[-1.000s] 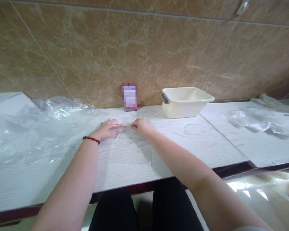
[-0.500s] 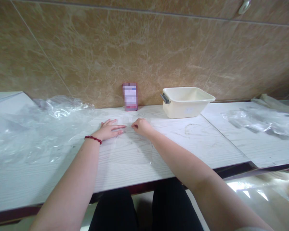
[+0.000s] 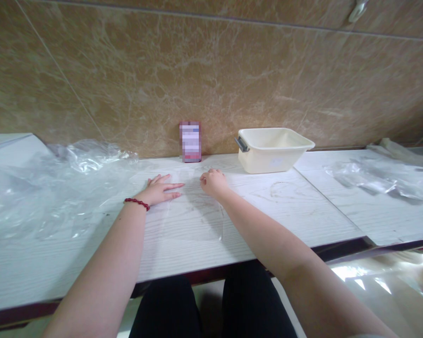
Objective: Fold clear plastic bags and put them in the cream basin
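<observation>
A clear plastic bag [image 3: 193, 220] lies flat on the white wood-grain table, its outline faint. My left hand [image 3: 160, 188] rests on the bag's left side with fingers spread; a red bead bracelet [image 3: 137, 203] circles that wrist. Over the bag's upper right part, my right hand [image 3: 214, 183] has its fingers curled and pinched together. Whatever those fingertips may hold is too small to make out.
A phone [image 3: 191, 142] leans upright against the marbled wall. Right of it stands a cream plastic bin [image 3: 271, 159] with a grey handle. Crumpled clear plastic bags [image 3: 66, 188] spread over the left side, and more clear plastic [image 3: 380, 176] lies at the right.
My right hand has slid a little to the right, away from my left hand, fingers still pinched. My left hand stays in place.
</observation>
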Tool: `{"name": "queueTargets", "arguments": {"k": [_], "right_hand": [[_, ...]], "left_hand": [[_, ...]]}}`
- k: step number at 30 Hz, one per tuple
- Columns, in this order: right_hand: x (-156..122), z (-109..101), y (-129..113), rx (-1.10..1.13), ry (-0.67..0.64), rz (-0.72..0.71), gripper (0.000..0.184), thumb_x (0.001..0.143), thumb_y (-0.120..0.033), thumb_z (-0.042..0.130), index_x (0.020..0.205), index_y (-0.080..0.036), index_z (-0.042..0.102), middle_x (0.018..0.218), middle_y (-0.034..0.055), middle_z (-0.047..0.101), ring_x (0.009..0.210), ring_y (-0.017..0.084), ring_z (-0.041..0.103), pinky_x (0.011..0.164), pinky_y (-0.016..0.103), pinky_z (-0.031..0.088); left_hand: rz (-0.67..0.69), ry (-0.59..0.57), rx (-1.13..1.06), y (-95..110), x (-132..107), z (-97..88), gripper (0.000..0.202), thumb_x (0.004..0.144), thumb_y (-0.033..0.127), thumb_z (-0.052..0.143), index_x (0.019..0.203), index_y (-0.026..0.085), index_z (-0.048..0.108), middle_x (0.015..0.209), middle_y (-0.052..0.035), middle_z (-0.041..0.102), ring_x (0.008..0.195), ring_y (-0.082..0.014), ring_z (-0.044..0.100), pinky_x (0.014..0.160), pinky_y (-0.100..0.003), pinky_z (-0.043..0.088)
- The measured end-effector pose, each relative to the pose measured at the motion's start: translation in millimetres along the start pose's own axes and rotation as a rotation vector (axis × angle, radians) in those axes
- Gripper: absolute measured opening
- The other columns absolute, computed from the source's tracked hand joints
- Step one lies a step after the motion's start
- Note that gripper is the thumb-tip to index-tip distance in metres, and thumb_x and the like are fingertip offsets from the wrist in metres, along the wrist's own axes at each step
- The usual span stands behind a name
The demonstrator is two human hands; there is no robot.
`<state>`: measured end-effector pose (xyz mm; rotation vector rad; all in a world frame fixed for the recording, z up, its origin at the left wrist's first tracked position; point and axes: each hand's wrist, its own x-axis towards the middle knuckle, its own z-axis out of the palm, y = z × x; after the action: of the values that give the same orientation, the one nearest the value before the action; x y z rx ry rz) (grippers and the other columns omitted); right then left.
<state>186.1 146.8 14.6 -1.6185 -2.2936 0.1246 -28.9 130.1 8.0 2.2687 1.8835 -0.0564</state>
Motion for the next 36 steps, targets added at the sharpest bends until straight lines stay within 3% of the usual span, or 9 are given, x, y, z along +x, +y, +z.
{"name": "queueTargets", "arguments": {"k": [3,8,14,19,26,36], "right_hand": [[-1,3,-2,0.058,0.033,-0.060,0.027,0.077,-0.032,0.042,0.097,-0.032,0.060,0.101,0.0043,0.052,0.096,0.022,0.040,0.078,0.035,0.033],[0,12,-3,0.074,-0.034,-0.119,0.026,0.075,-0.047,0.044,0.096,-0.042,0.058,0.118,-0.0009,0.041,0.106,0.025,0.030,0.083,0.043,0.026],[2,12,2,0.093,-0.050,-0.039,0.026,0.071,-0.051,0.048,0.092,-0.042,0.059,0.119,-0.0018,0.040,0.107,0.026,0.028,0.082,0.042,0.027],[0,11,-2,0.111,-0.007,-0.098,0.033,0.073,-0.054,0.043,0.103,-0.043,0.053,0.122,-0.0014,0.038,0.108,0.025,0.027,0.083,0.042,0.026],[0,13,-2,0.088,-0.060,-0.068,0.028,0.070,-0.053,0.047,0.094,-0.042,0.059,0.121,-0.0014,0.039,0.108,0.026,0.027,0.084,0.044,0.024],[1,6,2,0.086,-0.124,-0.004,0.032,0.069,-0.057,0.046,0.095,-0.042,0.058,0.120,-0.0004,0.040,0.109,0.027,0.027,0.082,0.044,0.025]], "left_hand": [[0.002,-0.002,-0.003,2,-1,-1.4,0.062,0.063,0.071,0.031,0.118,0.042,0.039,0.138,-0.0010,0.019,0.124,-0.0350,0.008,0.094,-0.054,0.007],[-0.001,-0.006,0.004,2,-1,-1.9,0.060,0.064,0.070,0.032,0.118,0.042,0.039,0.138,0.0006,0.020,0.124,-0.0352,0.008,0.094,-0.054,0.007],[-0.002,-0.019,0.013,0,0,-0.5,0.060,0.064,0.069,0.032,0.117,0.042,0.040,0.138,0.0008,0.019,0.124,-0.0351,0.007,0.094,-0.054,0.006],[0.000,-0.023,0.017,-1,1,0.3,0.062,0.064,0.071,0.030,0.117,0.041,0.040,0.139,-0.0008,0.017,0.124,-0.0356,0.006,0.094,-0.054,0.005],[-0.017,-0.037,0.016,0,-1,-2.7,0.062,0.063,0.071,0.031,0.118,0.043,0.038,0.139,0.0003,0.017,0.124,-0.0361,0.006,0.093,-0.056,0.005],[-0.024,-0.042,0.018,-4,-1,-1.7,0.063,0.062,0.071,0.033,0.117,0.043,0.039,0.139,0.0014,0.016,0.124,-0.0367,0.005,0.093,-0.055,0.005]]}}
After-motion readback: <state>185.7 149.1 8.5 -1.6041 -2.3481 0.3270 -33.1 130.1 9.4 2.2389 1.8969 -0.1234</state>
